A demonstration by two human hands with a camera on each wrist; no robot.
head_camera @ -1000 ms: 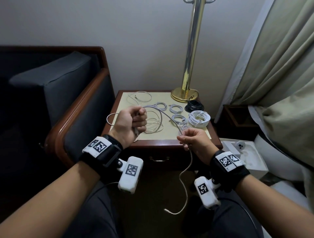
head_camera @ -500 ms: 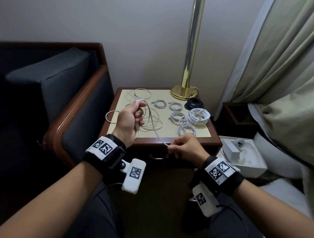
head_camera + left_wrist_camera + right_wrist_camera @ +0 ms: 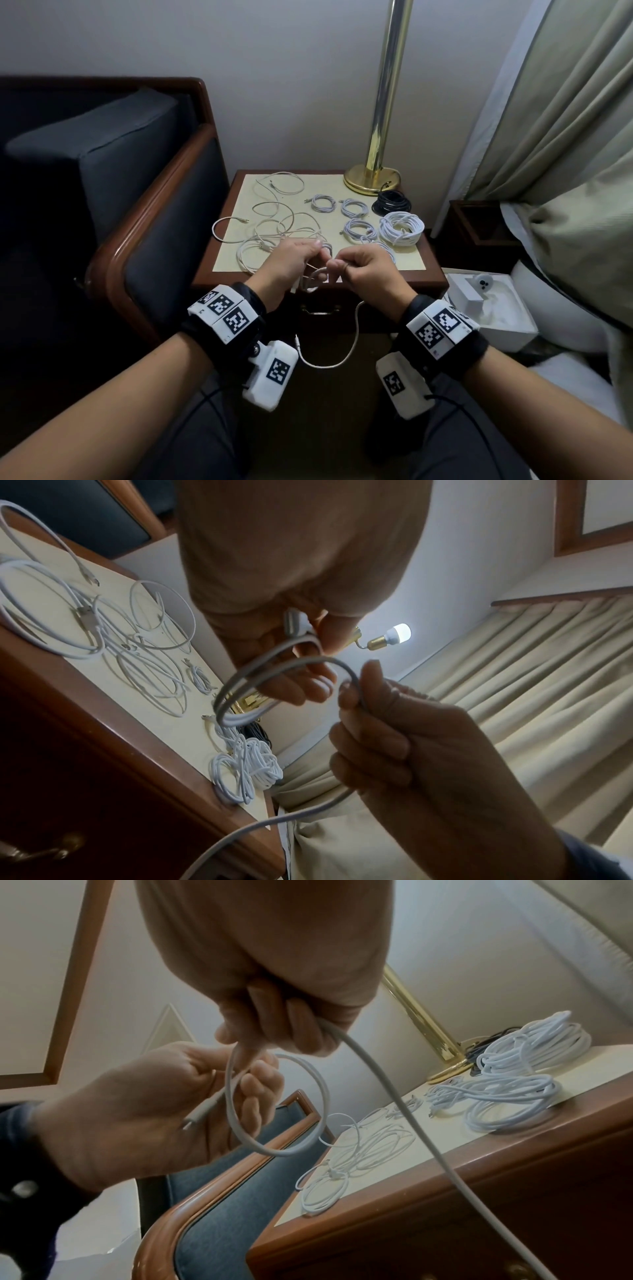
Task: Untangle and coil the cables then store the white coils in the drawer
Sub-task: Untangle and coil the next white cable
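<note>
While the white cable (image 3: 329, 359) hangs in small loops over the nightstand's (image 3: 430, 279) front edge, the left hand (image 3: 291, 260) pinches the loops and the right hand (image 3: 364, 270) grips the trailing length. Finished white coils (image 3: 401, 228) lie on the tabletop beside a black coil (image 3: 391, 205).

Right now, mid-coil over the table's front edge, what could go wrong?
1. The white cable's free tail hangs below the closed drawer and may snag as the right hand feeds it.
2. The left hand pinches only a small loop, which may spring open.
3. Loose cables lie just behind the hands and could be dragged along.
</note>
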